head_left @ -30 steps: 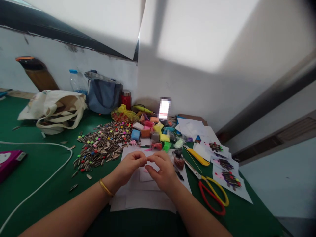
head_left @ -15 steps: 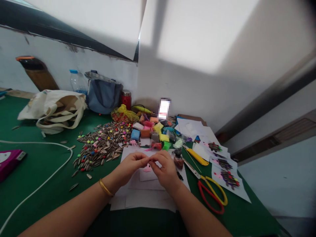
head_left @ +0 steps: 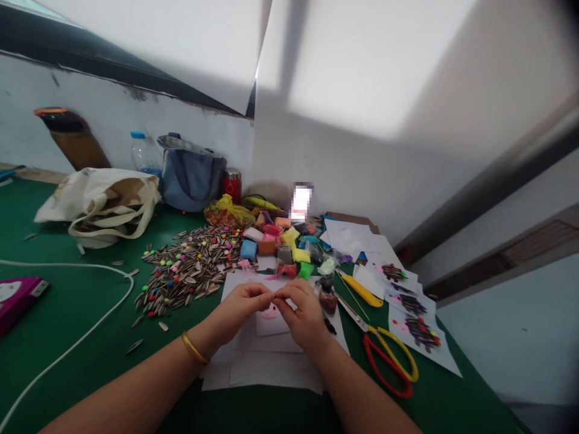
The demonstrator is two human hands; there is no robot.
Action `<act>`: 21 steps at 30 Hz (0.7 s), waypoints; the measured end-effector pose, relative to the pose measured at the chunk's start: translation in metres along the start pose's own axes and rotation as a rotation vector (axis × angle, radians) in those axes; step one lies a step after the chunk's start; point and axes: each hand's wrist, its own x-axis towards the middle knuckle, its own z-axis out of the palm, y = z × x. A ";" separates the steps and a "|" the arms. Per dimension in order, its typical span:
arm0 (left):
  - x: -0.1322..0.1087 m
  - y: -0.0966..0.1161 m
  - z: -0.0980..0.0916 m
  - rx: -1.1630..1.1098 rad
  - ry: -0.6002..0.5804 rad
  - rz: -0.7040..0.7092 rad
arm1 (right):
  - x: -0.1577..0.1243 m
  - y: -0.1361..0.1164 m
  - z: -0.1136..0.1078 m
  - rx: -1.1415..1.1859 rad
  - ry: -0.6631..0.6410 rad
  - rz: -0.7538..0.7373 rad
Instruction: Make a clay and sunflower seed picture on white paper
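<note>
Green-topped, the worktop (head_left: 99, 371) is ended by a slanting edge well to the right of the paper stack (head_left: 262, 371). Left of that stack, a seed heap (head_left: 192, 268) dotted with coloured balls (head_left: 170, 283) is spread; right of it, near the edge, seed-covered sheets (head_left: 446, 357) are laid overlapping. Wrapped coloured blocks (head_left: 266, 247) are crowded just beyond the stack, and scissors (head_left: 368, 329) are laid beside it on the right, so movement there seems to be restricted — more room appears to be offered at its near left. Above the stack, the left hand (head_left: 246, 306) and right hand (head_left: 301, 310) are brought together, fingertips pinched and meeting; whether anything is gripped between these hands cannot be told. Beneath them, on the stack's small white card (head_left: 271, 327), a pink piece (head_left: 270, 313) with a dark spot is placed, partly hidden — no seeds are seen beside it, so, judged against the sheets, only an early part seems to be done, with seeds and balls lacking.
</note>
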 end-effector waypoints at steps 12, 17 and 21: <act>-0.001 0.000 0.002 -0.024 0.030 0.014 | -0.001 0.002 0.000 -0.019 0.014 -0.018; 0.000 0.000 0.002 -0.046 0.036 0.000 | -0.001 0.003 -0.001 -0.019 0.008 -0.003; 0.001 -0.001 0.002 -0.045 0.043 -0.007 | 0.000 0.003 0.001 0.026 -0.007 0.005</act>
